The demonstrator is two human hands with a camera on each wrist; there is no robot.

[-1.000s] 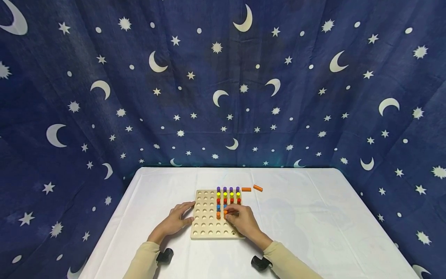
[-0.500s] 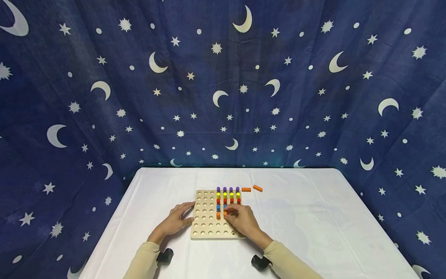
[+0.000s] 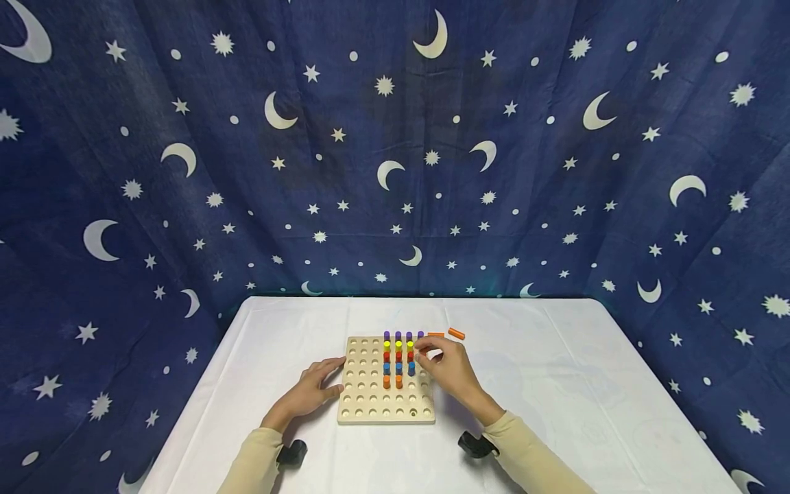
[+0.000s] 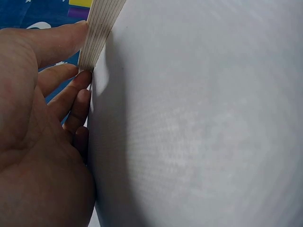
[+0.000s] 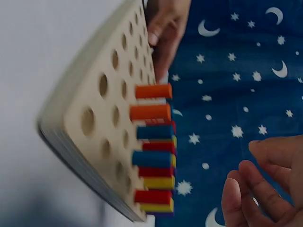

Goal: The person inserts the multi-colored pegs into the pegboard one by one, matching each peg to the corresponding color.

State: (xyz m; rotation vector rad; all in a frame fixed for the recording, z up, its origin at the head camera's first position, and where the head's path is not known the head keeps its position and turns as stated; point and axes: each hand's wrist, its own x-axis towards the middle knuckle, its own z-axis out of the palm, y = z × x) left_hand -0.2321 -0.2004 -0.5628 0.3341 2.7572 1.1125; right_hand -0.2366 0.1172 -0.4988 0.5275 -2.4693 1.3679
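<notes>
A pale wooden pegboard (image 3: 386, 422) lies on the table, with purple, yellow, red and blue pegs standing in rows on its far right part. Two orange pegs (image 5: 150, 112) stand upright in the row nearest the person. My left hand (image 3: 311, 387) rests against the board's left edge, its thumb and fingertips touching the side. Over the board's right edge hovers my right hand (image 3: 450, 367), fingers loosely bent with nothing between them, as the right wrist view also shows. It hides some pegs at the right end of the rows.
Two loose orange pegs lie behind the board's far right corner; one peg (image 3: 457, 333) is fully visible, the other (image 3: 435, 335) partly covered by my right hand. A white cloth covers the table (image 3: 555, 398). Behind hangs a blue star-and-moon curtain (image 3: 345, 206).
My right hand has let go of the second orange peg, which now stands in the board, and has moved away and to the right toward the loose pegs. The left hand stays put.
</notes>
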